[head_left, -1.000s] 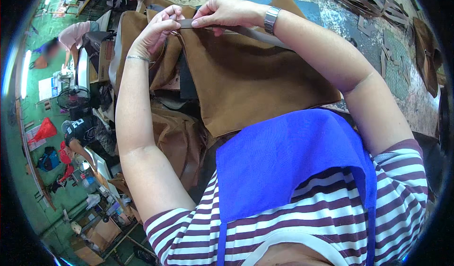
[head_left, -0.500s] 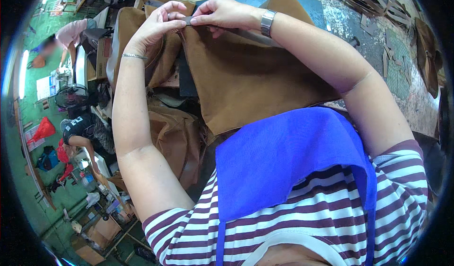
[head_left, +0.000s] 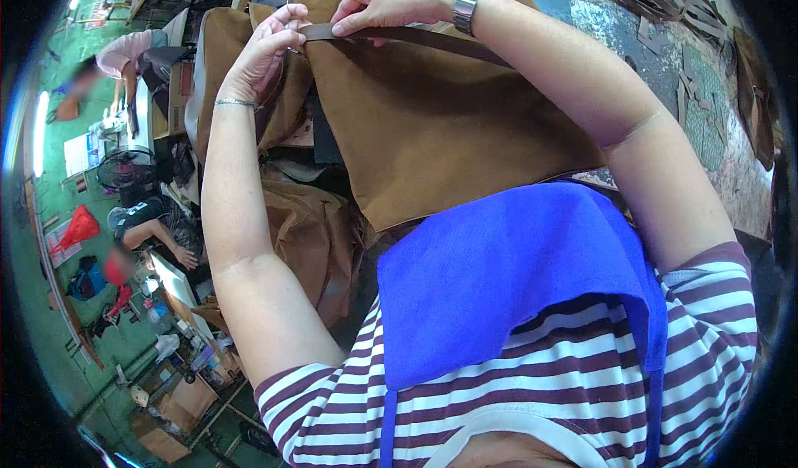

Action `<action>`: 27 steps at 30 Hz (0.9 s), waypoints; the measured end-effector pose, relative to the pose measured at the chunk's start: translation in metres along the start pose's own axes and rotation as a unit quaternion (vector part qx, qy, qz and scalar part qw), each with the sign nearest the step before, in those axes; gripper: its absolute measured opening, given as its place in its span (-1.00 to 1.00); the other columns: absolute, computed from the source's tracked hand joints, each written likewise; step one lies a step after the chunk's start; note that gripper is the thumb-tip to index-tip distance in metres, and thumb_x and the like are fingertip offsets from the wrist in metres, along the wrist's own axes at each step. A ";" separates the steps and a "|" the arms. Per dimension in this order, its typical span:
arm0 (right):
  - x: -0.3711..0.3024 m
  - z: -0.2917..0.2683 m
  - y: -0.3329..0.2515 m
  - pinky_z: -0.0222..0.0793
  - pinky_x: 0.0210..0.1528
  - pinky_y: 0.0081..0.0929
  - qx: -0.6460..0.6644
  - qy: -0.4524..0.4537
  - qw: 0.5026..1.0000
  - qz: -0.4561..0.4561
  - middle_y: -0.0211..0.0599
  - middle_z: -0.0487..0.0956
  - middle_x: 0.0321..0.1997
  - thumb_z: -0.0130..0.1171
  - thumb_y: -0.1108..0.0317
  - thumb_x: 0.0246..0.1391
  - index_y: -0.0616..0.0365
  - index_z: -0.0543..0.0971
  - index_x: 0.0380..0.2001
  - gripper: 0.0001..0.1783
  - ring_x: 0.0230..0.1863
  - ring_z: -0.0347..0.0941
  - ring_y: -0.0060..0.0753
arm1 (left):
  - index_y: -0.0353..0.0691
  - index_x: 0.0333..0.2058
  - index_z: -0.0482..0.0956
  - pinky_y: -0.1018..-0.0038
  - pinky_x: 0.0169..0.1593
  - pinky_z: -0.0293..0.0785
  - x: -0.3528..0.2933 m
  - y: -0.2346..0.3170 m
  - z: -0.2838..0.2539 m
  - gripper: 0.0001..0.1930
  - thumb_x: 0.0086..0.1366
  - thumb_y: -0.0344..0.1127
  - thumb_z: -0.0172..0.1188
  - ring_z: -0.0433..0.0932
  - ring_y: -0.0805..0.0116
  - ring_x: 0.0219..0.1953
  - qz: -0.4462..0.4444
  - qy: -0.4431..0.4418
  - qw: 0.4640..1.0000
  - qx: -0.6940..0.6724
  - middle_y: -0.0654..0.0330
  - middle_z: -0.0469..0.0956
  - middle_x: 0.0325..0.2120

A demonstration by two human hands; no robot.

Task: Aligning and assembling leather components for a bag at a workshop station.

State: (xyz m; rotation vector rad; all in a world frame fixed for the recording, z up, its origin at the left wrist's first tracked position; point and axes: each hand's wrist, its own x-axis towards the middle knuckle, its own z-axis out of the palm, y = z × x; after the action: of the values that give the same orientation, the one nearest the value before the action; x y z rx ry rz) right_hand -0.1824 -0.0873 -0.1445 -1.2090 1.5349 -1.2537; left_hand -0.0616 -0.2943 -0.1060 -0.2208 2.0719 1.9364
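Both hands pinch a dark strap (head_left: 391, 36) over the brown leather piece (head_left: 432, 127): left hand (head_left: 266, 52), right hand (head_left: 391, 2). The right forearm hides the strap's far end.

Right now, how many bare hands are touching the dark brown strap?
2. The left hand pinches the strap at its left end; the right hand presses on it just beside, at the top of the brown leather piece. No other hand shows there.

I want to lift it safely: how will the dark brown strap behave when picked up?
Probably floppy: the dark strap bends between the left hand and right hand. Likely light, being thin and narrow. It looks matte, so hardly slippery.
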 end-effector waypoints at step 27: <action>-0.018 0.003 -0.011 0.49 -0.34 -0.58 -0.031 0.005 0.999 0.023 -0.38 0.55 -0.34 0.20 0.09 0.11 0.23 0.54 -0.15 -0.58 -0.40 0.45 -0.58 | -0.16 0.01 0.39 0.65 -0.12 0.27 -0.002 0.024 0.033 -0.55 0.12 -0.40 0.25 0.42 0.63 -0.29 -0.012 0.024 0.984 0.174 0.41 0.49 -0.39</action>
State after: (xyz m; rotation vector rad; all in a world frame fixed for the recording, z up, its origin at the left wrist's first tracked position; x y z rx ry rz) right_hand -0.1737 -0.0712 -0.1339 -1.2017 1.6108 -1.1907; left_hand -0.0635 -0.2597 -0.0846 -0.2150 2.3825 1.5333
